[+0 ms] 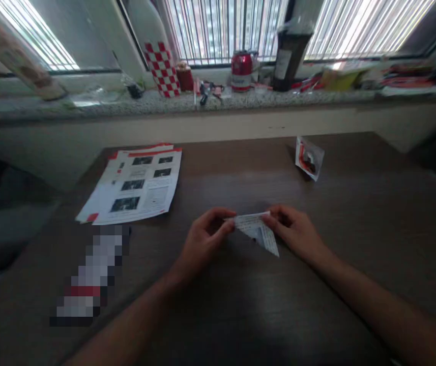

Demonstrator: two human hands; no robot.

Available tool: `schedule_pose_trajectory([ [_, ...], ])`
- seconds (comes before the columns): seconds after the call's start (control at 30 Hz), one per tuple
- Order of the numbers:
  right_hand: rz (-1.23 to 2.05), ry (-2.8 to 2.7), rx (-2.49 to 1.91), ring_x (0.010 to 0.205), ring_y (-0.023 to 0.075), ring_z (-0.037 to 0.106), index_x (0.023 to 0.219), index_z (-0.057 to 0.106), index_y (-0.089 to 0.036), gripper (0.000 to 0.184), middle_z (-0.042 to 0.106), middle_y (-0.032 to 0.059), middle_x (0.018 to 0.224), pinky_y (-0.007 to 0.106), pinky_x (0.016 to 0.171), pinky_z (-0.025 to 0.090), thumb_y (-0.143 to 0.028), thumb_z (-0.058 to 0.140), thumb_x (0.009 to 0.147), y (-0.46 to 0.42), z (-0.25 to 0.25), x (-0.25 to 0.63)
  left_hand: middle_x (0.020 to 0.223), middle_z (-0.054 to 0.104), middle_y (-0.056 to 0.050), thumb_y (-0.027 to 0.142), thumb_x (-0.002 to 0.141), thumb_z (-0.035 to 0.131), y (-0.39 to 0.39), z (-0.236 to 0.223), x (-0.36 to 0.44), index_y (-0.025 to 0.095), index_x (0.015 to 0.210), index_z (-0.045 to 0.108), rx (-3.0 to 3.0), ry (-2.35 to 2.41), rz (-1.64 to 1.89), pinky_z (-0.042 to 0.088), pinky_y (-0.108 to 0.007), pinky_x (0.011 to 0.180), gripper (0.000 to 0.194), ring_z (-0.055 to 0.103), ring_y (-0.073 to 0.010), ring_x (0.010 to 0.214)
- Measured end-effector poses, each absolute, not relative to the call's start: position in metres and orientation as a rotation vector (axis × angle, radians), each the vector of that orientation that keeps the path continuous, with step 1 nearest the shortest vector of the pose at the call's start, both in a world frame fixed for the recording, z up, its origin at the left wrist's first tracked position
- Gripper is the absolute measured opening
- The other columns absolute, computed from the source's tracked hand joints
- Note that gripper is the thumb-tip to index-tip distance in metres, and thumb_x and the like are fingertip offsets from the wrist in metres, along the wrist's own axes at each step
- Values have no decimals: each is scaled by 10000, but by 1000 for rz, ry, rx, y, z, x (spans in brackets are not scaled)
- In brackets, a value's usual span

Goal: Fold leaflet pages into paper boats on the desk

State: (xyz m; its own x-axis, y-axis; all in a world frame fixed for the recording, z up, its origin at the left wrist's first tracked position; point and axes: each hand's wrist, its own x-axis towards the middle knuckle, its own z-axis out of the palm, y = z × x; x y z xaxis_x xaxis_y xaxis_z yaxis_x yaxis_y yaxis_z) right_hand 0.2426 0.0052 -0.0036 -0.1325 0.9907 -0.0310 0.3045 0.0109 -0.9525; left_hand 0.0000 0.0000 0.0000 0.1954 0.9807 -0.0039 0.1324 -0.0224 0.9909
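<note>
Between my two hands is a small piece of folded printed paper (258, 229), roughly triangular, with one point hanging down to the right. My left hand (209, 234) pinches its left corner between thumb and fingers. The upper right corner is gripped by my right hand (291, 227), with the thumb on the near face. Both hands are over the middle of the dark brown table (218, 305). Whether the paper touches the tabletop, I cannot tell.
Printed sheets with red edges (151, 188) lie at the back left. A pixelated long object (91, 277) is nearer me. A folded paper piece (309, 157) stands at the back right. Along the windowsill are a red can (241, 71), a dark cup (288, 61) and a checkered bottle (162, 68).
</note>
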Motion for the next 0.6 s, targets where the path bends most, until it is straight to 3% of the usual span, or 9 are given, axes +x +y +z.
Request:
schedule_pose_trajectory([
  [0.6, 1058, -1572, -1386, 649, 172, 620, 842, 677, -218, 254, 682, 19, 738, 288, 578, 461, -459, 682, 923, 7, -3, 244, 963, 749, -14, 258, 904, 770, 3, -3, 1, 197, 1016, 734, 1305, 1112, 1082, 573, -284, 842, 132, 714, -164, 902],
])
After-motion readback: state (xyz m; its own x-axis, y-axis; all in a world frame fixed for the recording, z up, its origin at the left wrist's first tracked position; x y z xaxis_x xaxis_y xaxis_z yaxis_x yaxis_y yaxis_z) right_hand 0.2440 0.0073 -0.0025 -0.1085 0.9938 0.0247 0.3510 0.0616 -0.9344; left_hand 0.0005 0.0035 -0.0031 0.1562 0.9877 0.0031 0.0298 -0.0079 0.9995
